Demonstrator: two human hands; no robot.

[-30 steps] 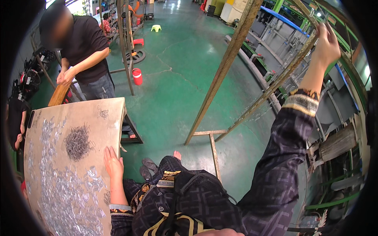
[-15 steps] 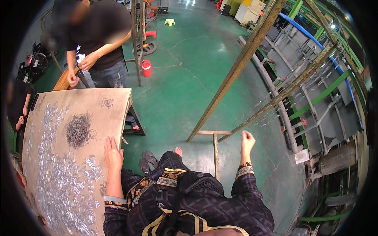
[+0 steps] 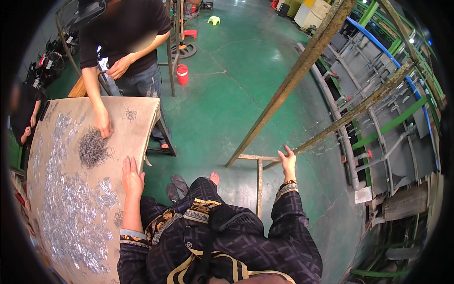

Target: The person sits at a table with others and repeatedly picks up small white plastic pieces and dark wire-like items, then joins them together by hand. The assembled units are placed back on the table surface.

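Note:
My left hand [image 3: 133,177] lies flat on the right edge of the cardboard-topped table [image 3: 137,106], its fingers stretched out and holding nothing. Just beyond it sits a tangled heap of dark wire hooks [image 3: 91,150]. Many shiny silvery metal pieces [image 3: 71,222] are spread over the left and near parts of the tabletop. To the right, my right hand [image 3: 287,163] is raised beside a rusty metal frame [image 3: 288,78], fingers apart, with nothing visible in it. Whether it touches the frame's lower bar I cannot tell.
Across the table a co-worker's hand [image 3: 104,124] reaches to the heap. Another person [image 3: 27,113] stands at the far left. Grey sandals [image 3: 178,188] lie by my feet. A red jug [image 3: 182,75] and a green stool [image 3: 213,20] stand on the green floor. Pipes [image 3: 340,123] line the right.
The co-worker's hand has moved onto the wire heap. My right hand has shifted slightly left and its closed fingers have opened. My left hand still rests on the table edge.

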